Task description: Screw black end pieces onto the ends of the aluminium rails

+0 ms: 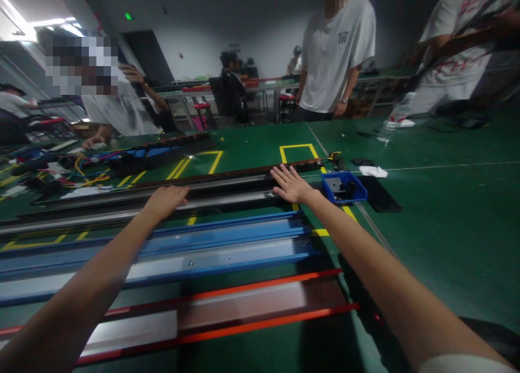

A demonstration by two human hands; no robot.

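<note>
My left hand (pixel 166 201) lies palm down on the long black metal channels (pixel 227 200), fingers together and stretched out. My right hand (pixel 293 186) rests near the right end of the same channels, its fingers spread. Neither hand is wrapped round anything. Behind my fingers runs a thin dark strip (pixel 239 171) with yellow wires at its right end. Nearer to me lie blue-edged channels (pixel 244 252), and closest of all is an orange-red-edged channel (pixel 260 302) with a pale plate in its left part. My left forearm hides part of these channels.
A blue bin (pixel 345 195) with small metal parts stands right of my right hand, beside a flat black object (pixel 382 194) and a white crumpled tissue (pixel 372 171). A plastic bottle (pixel 394 121) leans farther back. Tangled wires (pixel 87 172) lie left. Several people are around the green table (pixel 455 210).
</note>
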